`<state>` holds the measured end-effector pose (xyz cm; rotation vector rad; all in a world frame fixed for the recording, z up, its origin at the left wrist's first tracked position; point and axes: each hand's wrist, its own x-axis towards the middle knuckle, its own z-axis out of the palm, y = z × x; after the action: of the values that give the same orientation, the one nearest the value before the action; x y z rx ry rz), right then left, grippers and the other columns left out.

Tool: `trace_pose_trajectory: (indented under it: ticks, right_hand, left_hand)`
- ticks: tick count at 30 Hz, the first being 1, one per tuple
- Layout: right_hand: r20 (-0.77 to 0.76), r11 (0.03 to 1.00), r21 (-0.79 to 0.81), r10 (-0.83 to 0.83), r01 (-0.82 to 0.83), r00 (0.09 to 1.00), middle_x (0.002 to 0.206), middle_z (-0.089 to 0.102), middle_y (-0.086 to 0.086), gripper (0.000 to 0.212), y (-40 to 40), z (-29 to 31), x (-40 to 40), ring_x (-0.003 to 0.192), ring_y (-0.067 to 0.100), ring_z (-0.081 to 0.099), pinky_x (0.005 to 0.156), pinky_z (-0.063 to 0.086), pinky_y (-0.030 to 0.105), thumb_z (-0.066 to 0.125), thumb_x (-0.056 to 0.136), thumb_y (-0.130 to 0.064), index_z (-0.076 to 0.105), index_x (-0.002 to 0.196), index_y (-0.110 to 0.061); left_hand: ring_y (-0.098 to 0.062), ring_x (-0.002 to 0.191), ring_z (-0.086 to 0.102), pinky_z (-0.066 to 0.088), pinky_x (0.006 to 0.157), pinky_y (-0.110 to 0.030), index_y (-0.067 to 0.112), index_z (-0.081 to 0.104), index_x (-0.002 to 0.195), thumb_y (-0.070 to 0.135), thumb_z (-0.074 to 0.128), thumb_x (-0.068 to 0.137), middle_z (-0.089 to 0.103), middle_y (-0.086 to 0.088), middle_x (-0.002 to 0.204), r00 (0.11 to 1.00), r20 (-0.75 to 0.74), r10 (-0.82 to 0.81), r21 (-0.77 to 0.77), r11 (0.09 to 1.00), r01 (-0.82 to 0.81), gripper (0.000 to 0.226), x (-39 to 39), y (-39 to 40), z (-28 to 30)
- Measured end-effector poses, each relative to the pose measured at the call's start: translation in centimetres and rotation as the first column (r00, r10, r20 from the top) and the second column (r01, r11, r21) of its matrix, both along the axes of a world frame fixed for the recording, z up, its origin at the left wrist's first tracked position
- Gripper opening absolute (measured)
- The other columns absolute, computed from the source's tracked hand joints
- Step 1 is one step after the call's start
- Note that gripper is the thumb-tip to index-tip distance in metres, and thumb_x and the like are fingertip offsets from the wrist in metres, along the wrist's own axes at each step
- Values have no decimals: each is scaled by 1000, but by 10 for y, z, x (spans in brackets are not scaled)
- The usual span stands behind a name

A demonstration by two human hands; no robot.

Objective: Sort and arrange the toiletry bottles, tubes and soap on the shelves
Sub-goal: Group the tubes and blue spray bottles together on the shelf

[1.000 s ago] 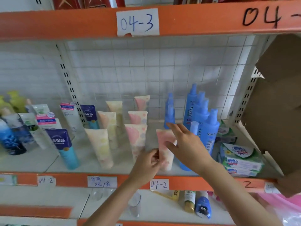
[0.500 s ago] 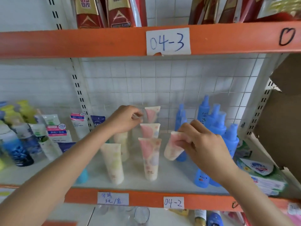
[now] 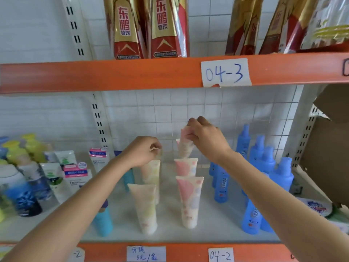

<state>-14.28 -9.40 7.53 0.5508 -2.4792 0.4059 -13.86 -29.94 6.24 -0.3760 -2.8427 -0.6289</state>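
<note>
My right hand [image 3: 204, 138] pinches the top of a pink-patterned tube [image 3: 185, 148] at the back of the pink row, held slightly tilted. Two more pink tubes [image 3: 188, 201] stand upright in front of it. My left hand [image 3: 143, 151] grips the top of a yellow-patterned tube [image 3: 152, 173] in the neighbouring row, with another yellow tube [image 3: 144, 208] standing in front. Blue spray bottles [image 3: 262, 159] stand to the right. Soap packs [image 3: 319, 208] lie at the far right.
White and blue tubes [image 3: 75, 176] and yellow-capped bottles [image 3: 15, 154] crowd the left of the white shelf [image 3: 170, 237]. A cardboard box [image 3: 328, 152] hangs at the right. Red and gold pouches [image 3: 147, 27] stand on the shelf above.
My right hand carried the pink tube from the front of the shelf to the back of the pink row. My left hand reached up to the yellow tube. The view moved closer.
</note>
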Motion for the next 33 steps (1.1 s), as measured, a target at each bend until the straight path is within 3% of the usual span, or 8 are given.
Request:
trace_pose_trajectory:
  ticks: [5, 9, 12, 16, 19, 21, 25, 33]
  right_hand:
    - [374, 973, 228, -60, -28, 926, 104, 61, 12, 26, -22, -12, -51, 99, 33, 59, 67, 42, 33, 56, 81, -2, 50, 104, -14]
    - [425, 900, 431, -136, -68, 895, 121, 58, 7, 35, -32, -23, -64, 108, 29, 55, 74, 43, 32, 52, 86, -2, 51, 120, -11]
    - [454, 907, 413, -124, -85, 882, 121, 59, 8, 31, -32, -37, -65, 109, 27, 55, 77, 41, 31, 40, 92, -6, 53, 120, -9]
    - [528, 959, 274, -85, -74, 845, 114, 63, 8, 28, -29, -32, -60, 98, 25, 62, 75, 47, 28, 45, 94, -18, 58, 118, -13]
    - [591, 994, 96, -12, -56, 806, 103, 70, 9, 24, -22, -21, -57, 67, 18, 66, 60, 49, 20, 55, 91, -19, 60, 114, -15]
    - [581, 997, 55, 19, -63, 814, 106, 69, 8, 24, -13, -7, -47, 61, 20, 65, 65, 54, 26, 55, 90, -16, 60, 113, -12]
    - [458, 977, 201, -28, -73, 889, 117, 61, 0, 25, 19, 25, -15, 88, 19, 64, 90, 47, 30, 50, 93, -20, 60, 114, -15]
    - [289, 976, 211, -118, 57, 950, 105, 66, -5, 21, 97, 45, 60, 85, 8, 52, 81, 40, 20, 54, 91, -27, 66, 107, -21]
  left_hand:
    - [-17, 118, 53, 38, 93, -20, 10, 57, 123, 19, 57, 89, 59, -5, 128, 997, 73, 9, -87, 996, -3, 35, 2, -12, -10]
    - [-16, 120, 52, 40, 102, -27, 11, 57, 124, 23, 60, 88, 58, -5, 130, 997, 77, -2, -86, 996, 8, 38, 1, -16, -16]
    - [-16, 121, 51, 39, 102, -26, 12, 56, 124, 22, 58, 89, 57, -3, 131, 998, 59, -35, -82, 996, 40, 37, 1, -13, -15]
    - [-16, 119, 52, 38, 97, -24, 13, 57, 124, 23, 57, 89, 58, -2, 130, 996, 27, -91, -129, 987, 93, 36, 0, -2, -11]
    - [-18, 118, 53, 39, 94, -25, 13, 58, 122, 23, 57, 88, 59, -3, 128, 991, 15, -132, -151, 980, 133, 36, -3, 12, -10]
    - [-19, 115, 54, 40, 91, -25, 14, 61, 119, 23, 57, 87, 61, -3, 124, 987, 10, -163, -150, 975, 162, 33, -4, 22, -11]
    - [-20, 111, 56, 42, 90, -26, 13, 63, 115, 22, 55, 88, 63, -2, 121, 972, -28, -233, -140, 964, 227, 30, -7, 48, -8]
    - [-18, 115, 53, 35, 87, -18, 12, 51, 128, 29, 57, 89, 55, -5, 130, 936, 71, -345, -93, 932, 351, 43, -12, 130, 4]
